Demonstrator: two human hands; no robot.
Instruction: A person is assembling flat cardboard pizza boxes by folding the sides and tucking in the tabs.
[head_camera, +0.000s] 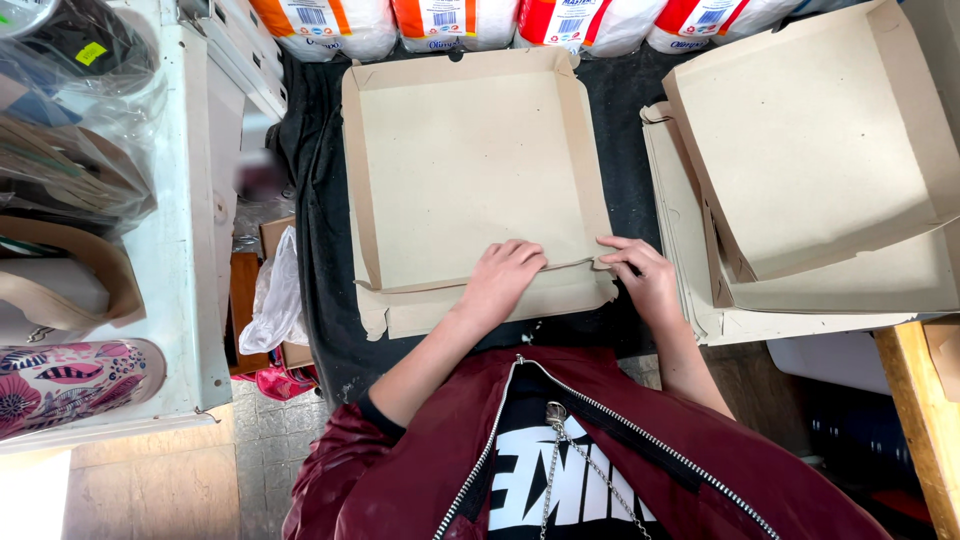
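Four white-orange-red labelled packages (480, 22) in row along table's far edge.

A cardboard box (470, 170) lies in the upper centre of the frame on a dark cloth (320, 200). Both hands, left hand (500, 280) and right hand (645, 280), rest on its near flap. Folded boxes (810, 140) lie stacked at right, packaged bags (450, 20) behind, a shelf (190, 200) at left.
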